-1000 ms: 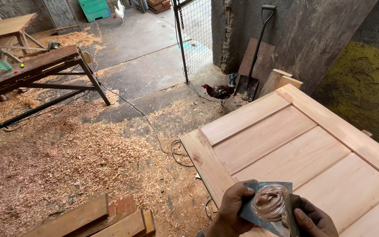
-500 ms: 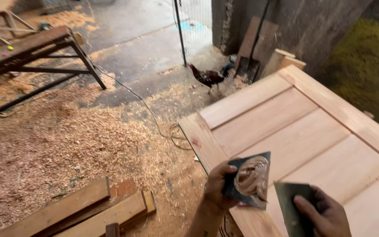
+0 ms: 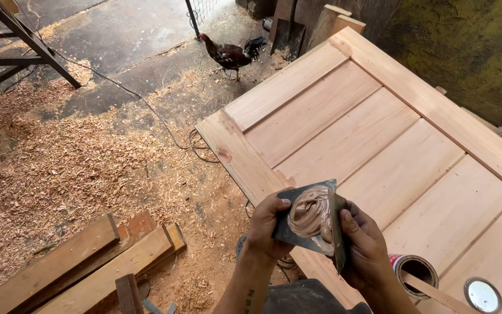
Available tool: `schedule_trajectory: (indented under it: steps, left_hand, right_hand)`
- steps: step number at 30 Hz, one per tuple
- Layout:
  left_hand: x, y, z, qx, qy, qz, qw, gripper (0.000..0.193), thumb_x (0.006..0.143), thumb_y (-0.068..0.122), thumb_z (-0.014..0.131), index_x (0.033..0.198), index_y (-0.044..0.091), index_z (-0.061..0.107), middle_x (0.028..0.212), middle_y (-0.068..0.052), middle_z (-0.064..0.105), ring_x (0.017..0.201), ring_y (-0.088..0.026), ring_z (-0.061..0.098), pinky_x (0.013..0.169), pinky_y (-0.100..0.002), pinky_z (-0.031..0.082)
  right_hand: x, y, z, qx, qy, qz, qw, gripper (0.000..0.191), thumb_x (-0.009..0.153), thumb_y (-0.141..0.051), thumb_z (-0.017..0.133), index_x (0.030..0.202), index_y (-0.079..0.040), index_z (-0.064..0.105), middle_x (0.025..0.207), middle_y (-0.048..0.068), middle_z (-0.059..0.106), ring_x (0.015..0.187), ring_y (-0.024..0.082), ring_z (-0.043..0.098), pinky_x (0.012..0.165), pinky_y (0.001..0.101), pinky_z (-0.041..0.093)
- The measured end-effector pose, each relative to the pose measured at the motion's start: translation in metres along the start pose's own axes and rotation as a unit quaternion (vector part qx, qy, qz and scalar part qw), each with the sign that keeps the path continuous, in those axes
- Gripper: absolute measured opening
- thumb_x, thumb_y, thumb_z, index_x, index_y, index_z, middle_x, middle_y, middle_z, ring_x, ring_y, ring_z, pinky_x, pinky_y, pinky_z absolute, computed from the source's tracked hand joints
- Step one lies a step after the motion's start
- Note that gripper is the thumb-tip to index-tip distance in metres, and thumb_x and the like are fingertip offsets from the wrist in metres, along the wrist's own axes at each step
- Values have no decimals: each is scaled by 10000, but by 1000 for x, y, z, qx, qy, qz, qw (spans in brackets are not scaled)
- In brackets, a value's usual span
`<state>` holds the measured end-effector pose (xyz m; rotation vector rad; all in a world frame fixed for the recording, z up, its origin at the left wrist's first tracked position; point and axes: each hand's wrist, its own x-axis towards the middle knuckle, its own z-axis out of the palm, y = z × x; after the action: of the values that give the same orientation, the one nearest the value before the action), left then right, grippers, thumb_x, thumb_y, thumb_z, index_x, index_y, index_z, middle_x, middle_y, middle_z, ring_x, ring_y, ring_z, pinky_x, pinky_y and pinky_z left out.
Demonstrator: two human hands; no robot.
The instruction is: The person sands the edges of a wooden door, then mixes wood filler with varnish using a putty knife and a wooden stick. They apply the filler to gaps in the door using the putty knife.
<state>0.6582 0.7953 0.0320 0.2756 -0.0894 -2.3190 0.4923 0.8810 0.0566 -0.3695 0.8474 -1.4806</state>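
The person is working brown filler paste (image 3: 312, 210) between two flat pieces of dark metal sheet. The left hand (image 3: 265, 224) is closed around the lower left edge of the square metal plate (image 3: 297, 232), thumb on its face, holding it tilted toward the camera with the mound of paste sitting on it. The right hand (image 3: 364, 244) is pinched shut on a second thin scraper blade (image 3: 338, 232), which is standing edge-on and touching the right side of the paste. Both hands are hovering over the near left edge of the wooden panelled door (image 3: 379, 145), which is lying flat and carries everything else here.

Judging by this, the step in hand is gathering or mixing paste on the plate with the scraper. A next move would call for dragging the blade through the mound cleanly while the plate is being kept steady and level enough that the paste is not sliding off.

An open can (image 3: 415, 268) with a stick (image 3: 431, 291) resting in it is standing on the door's near edge, just beside the right wrist, and a round lid (image 3: 482, 295) is lying near it toward the near right corner. On the floor, wood shavings (image 3: 76, 168) are spreading wide, planks (image 3: 82, 267) are lying at lower left, a cable (image 3: 146, 110) is trailing across, and a rooster (image 3: 230, 55) is standing beyond the door's far corner.
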Motion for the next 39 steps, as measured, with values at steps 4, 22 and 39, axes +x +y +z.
schedule_trajectory:
  steps: [4,22,39]
  left_hand:
    - [2,13,7,-8,14,4,1000,405,924,91,494,1258,-137,523,1133,-268,698,977,-319,734,917,-424,618]
    - [-32,4,-9,467,78,208,856,154,988,67,467,943,-45,564,798,-55,586,649,-103,503,556,-281,467]
    - [-40,17,31,342,199,-20,918,276,858,68,491,1114,71,595,864,-64,672,724,-140,631,647,-293,540]
  right_hand:
    - [-10,3,-19,-29,4,28,999,345,1029,-202,610,1246,64,580,919,123,710,679,154,676,574,273,569]
    - [-48,-18,4,-321,149,-112,929,265,942,-24,585,1182,9,478,973,132,631,872,150,606,774,304,532]
    - [-28,-88,-34,-503,157,-155,835,324,825,-70,777,1100,28,636,856,113,722,738,142,685,603,294,577]
